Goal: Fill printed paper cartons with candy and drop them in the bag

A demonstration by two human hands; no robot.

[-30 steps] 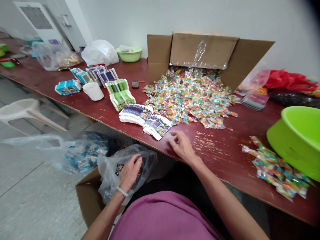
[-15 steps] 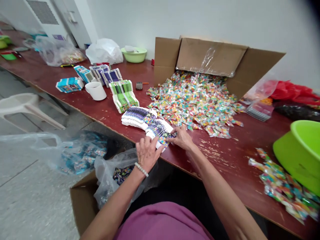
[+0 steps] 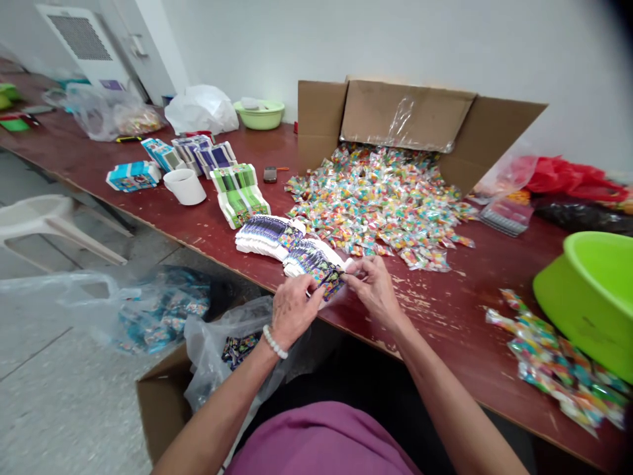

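At the table's front edge, my left hand (image 3: pixel 295 309) pinches the lower side of a flat purple printed carton (image 3: pixel 333 286). The fingers of my right hand (image 3: pixel 374 289) are closed on the carton's right end, lifting it slightly. This carton lies at the near end of a fanned row of similar flat cartons (image 3: pixel 310 256). Another fanned stack of purple cartons (image 3: pixel 264 232) lies just behind, to the left. Beyond my right hand spreads a large heap of small clear-wrapped colourful candies (image 3: pixel 386 198).
An open cardboard box (image 3: pixel 405 115) lies on its side behind the candies. Bundled green cartons (image 3: pixel 240 191) and a white mug (image 3: pixel 184 187) stand left. A lime-green basin (image 3: pixel 588 297) is at right. Below the edge, a plastic-lined box (image 3: pixel 163 402) holds purple packets.
My right hand has shifted right and risen a little, its fingers now closed on the carton's end. My left hand has moved slightly right and down. The view has shifted a little.
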